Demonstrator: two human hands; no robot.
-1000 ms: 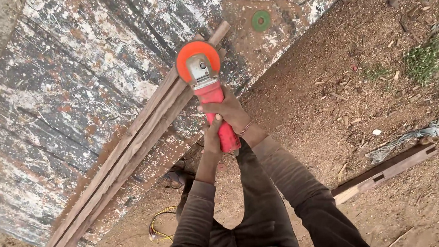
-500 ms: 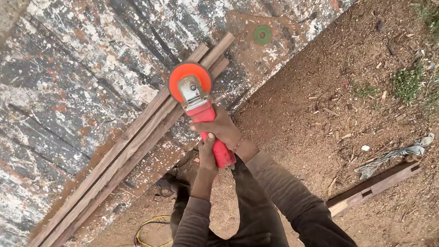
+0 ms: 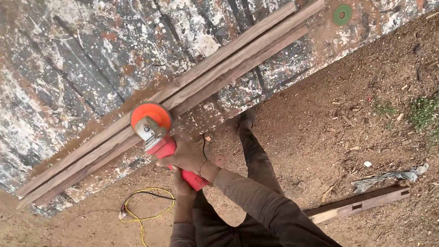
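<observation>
Fingers (image 3: 181,156) of both hands clamped on the red grinder (image 3: 169,149), disc on wood strips (image 3: 189,90). Loose strips + yellow cord (image 3: 142,209) nearby = kickback/snag risk imo.

Count taken from the head view. One red angle grinder (image 3: 164,145) with one orange disc guard. Three long wooden strips (image 3: 189,98) lying side by side on one paint-spattered work surface (image 3: 57,70). One green round disc (image 3: 342,14) on that surface. One yellow cable (image 3: 142,214) on the dirt. One separate wooden piece (image 3: 358,206) on the ground, with one grey rag (image 3: 389,177) beside it. Two hands: right hand (image 3: 186,156), left hand (image 3: 183,185).
</observation>
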